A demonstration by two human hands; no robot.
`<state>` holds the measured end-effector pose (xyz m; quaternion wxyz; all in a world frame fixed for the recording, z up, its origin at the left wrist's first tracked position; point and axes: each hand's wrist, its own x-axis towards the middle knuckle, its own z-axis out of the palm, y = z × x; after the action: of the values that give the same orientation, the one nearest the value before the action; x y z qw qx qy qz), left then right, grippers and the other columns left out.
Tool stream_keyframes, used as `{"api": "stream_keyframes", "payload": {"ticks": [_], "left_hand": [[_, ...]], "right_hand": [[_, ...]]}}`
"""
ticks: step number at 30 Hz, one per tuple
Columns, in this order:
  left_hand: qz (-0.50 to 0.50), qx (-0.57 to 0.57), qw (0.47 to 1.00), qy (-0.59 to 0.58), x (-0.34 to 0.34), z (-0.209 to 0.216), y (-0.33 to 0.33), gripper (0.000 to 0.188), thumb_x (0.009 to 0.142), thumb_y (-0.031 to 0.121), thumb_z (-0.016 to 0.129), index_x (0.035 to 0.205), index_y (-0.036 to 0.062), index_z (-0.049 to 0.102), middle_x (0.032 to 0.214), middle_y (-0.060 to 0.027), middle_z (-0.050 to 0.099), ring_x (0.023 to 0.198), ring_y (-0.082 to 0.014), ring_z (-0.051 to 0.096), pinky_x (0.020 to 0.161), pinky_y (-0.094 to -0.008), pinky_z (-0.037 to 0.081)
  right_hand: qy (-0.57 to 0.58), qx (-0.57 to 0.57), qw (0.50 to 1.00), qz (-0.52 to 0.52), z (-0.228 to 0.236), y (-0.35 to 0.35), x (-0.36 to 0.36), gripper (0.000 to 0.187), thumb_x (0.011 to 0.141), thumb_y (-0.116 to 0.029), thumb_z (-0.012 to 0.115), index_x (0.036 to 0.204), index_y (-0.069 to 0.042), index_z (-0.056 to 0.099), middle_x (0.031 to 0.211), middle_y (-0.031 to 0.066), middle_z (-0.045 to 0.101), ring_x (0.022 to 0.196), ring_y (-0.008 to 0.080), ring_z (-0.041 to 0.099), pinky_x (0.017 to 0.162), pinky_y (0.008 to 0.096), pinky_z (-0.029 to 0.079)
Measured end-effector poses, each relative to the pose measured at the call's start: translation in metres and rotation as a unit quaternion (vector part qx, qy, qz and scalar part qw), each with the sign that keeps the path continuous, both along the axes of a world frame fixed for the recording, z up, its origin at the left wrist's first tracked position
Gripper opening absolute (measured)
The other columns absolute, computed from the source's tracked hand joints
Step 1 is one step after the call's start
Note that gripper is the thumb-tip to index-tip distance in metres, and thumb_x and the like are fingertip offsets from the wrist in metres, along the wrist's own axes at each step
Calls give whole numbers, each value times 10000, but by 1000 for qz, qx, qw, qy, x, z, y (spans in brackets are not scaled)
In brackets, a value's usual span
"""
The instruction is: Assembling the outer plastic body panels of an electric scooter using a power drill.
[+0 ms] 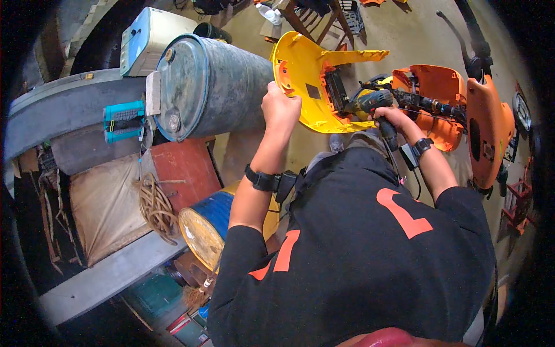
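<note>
My left hand (281,108) is closed round the near left edge of a curved yellow body panel (302,61), beside an orange bracket on it. The panel's hollow inner side faces me, with a black part set in its middle. In my right hand (394,117) is a black and yellow cordless drill (370,102), gripped by its handle. Its front end points left, toward the panel's inner side; whether the tip touches a screw cannot be made out. Just beyond the drill stands a partly stripped vehicle with bare handlebar parts and an orange panel (430,87).
A blue-grey drum (237,84) lies on its side just left of my left hand. A larger orange panel (488,133) stands at the right. Coiled rope (157,208) and a blue and yellow drum (202,228) are at lower left. A wooden chair (324,23) stands at the back.
</note>
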<state>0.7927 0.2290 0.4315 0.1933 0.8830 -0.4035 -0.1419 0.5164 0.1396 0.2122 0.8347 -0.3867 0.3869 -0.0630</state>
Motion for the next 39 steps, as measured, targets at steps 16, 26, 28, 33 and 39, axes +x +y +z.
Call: {"api": "stream_keyframes", "payload": {"ticks": [16, 26, 28, 33, 39], "left_hand": [[-7, -9, 1000, -8, 2, -5, 3, 324, 713, 129, 670, 978, -3, 539, 909, -247, 664, 893, -410, 640, 820, -449, 507], [-5, -17, 1000, -1, 2, -6, 3, 310, 710, 123, 669, 961, -9, 542, 904, -245, 665, 890, -412, 638, 814, -445, 507], [-7, -16, 1000, 1, 0, -3, 3, 305, 711, 121, 667, 957, -10, 542, 903, -246, 665, 888, -410, 639, 813, -444, 507], [-6, -22, 1000, -1, 2, -6, 3, 298, 714, 117, 664, 957, -8, 546, 904, -245, 664, 890, -407, 640, 812, -440, 508], [-4, -21, 1000, 18, 2, -4, 2, 310, 706, 112, 673, 977, 13, 561, 917, -221, 673, 901, -389, 645, 817, -426, 510]], "right_hand": [[41, 28, 999, 2, 4, 5, 1, 206, 730, -159, 592, 876, -26, 649, 667, 36, 613, 558, 137, 578, 538, 275, 478], [52, 52, 997, 26, 1, 2, 0, 236, 745, -203, 581, 876, -26, 668, 686, 37, 622, 582, 129, 559, 577, 260, 460], [58, 29, 998, 23, -1, 4, 0, 256, 745, -201, 570, 899, -18, 664, 709, 42, 627, 590, 130, 557, 582, 258, 458], [17, 56, 998, 17, 0, 4, 0, 265, 735, -187, 571, 917, -16, 659, 701, 45, 625, 588, 132, 560, 577, 252, 463], [19, 125, 992, 32, -8, -4, -1, 228, 738, -197, 572, 878, -34, 646, 658, 39, 605, 574, 133, 562, 568, 246, 468]]}}
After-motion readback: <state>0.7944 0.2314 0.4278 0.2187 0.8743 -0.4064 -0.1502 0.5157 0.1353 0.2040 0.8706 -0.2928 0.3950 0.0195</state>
